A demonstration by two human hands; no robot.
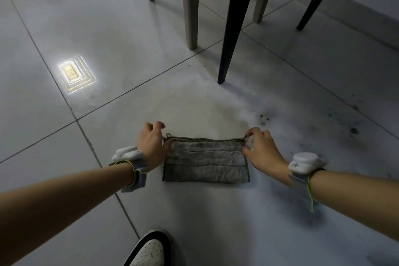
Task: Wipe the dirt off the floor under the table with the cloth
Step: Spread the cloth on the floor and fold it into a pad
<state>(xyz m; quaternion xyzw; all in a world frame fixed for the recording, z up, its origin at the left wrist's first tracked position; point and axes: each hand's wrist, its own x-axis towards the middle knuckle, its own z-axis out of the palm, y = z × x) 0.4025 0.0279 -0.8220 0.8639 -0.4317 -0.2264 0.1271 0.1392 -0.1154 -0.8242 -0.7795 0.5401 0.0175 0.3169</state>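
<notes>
At six o'clock from the black table leg (232, 28), the folded cloth (206, 161) lies flat on the floor (108, 28). Left hand (152, 147) and right hand (262, 149) each pinch a far corner. Dark dirt specks (345, 123) at three o'clock remain unwiped, so most work seems left.

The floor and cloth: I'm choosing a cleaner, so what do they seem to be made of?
The floor looks like glazed ceramic or porcelain tile: glossy, mirroring a ceiling light, with thin grout lines. The cloth looks like woven cotton-type fabric, matte grey, folded, with stitched rows and frayed edges; the exact fibre is unclear.
</notes>
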